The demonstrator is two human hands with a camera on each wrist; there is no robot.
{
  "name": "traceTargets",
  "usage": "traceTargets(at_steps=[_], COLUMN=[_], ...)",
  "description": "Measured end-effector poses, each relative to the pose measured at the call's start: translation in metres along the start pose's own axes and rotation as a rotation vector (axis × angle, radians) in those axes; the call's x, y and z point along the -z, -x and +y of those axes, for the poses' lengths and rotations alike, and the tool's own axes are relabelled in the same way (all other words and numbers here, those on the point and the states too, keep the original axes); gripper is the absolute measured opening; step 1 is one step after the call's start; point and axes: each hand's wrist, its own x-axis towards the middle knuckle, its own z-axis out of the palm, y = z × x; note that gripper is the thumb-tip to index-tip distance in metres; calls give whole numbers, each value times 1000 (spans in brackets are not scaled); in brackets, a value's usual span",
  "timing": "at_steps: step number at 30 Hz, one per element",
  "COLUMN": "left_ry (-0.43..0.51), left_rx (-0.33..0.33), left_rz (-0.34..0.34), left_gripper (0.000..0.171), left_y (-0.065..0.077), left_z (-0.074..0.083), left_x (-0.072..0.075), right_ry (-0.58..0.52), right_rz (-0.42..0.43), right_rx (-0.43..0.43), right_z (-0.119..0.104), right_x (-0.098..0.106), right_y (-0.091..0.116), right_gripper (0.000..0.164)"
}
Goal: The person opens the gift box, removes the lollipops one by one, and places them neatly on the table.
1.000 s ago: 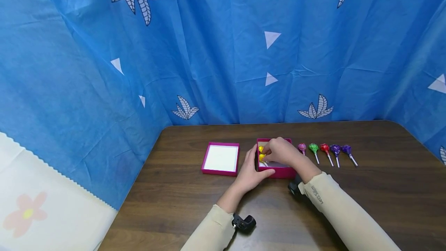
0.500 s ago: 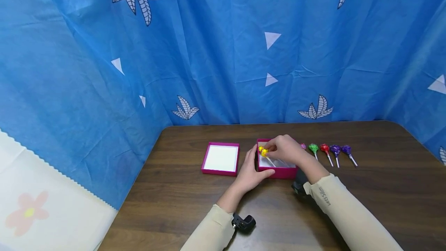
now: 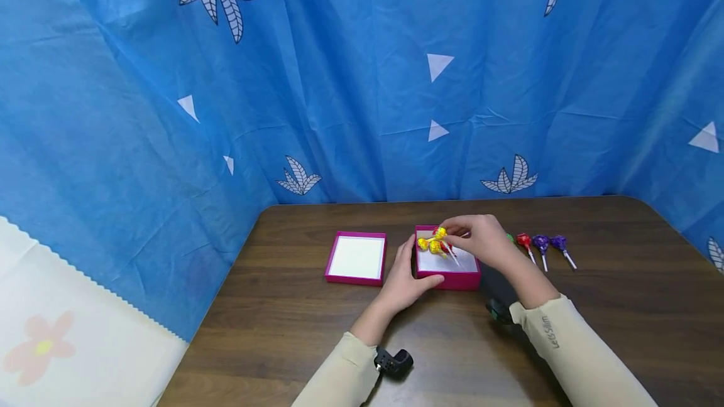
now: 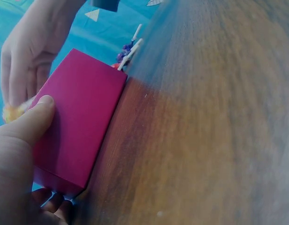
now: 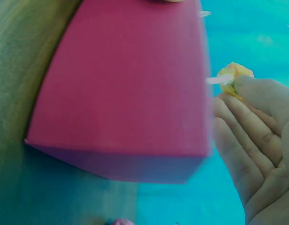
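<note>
An open pink box (image 3: 459, 281) with a white inside stands on the table. My left hand (image 3: 403, 284) grips its front left corner, thumb on the front wall (image 4: 81, 117) and fingers along the left side. Yellow-wrapped lollipops (image 3: 422, 244) lie inside at the left, with a red patch beside them. Above them my right hand (image 3: 485, 240) pinches a yellow lollipop (image 3: 439, 232) by its wrapped head, the white stick slanting down to the right. In the right wrist view thumb and fingertips meet at that lollipop (image 5: 234, 77); the box wall hides part of its stick.
Left of the box lies its pink-rimmed lid (image 3: 356, 257), white inside up. To the right, a red lollipop (image 3: 523, 240) and two purple lollipops (image 3: 540, 242) lie in a row; a green lollipop (image 3: 510, 237) is mostly hidden by my right hand. A blue curtain (image 3: 362, 80) hangs behind.
My right hand has moved right and up from the box's left side, bringing a yellow lollipop with it above the others. My left hand has stayed on the box.
</note>
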Motion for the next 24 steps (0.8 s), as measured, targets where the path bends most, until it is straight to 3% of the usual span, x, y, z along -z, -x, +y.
traceTargets(at_steps=[10,15,24], left_ry=[12,10,19], left_rx=[1,-23,-18], left_rz=[1,5,0], left_gripper=[102,101,101], left_y=[0,1,4], left_z=[2,3,-1], left_x=[-1,0,1], right_ry=[-22,10,43], right_rz=[142,185,279], right_rx=[-64,-117,-112], right_z=[2,13,48], right_x=[39,51,59], right_y=[31,53,93], right_gripper=[32,35,30])
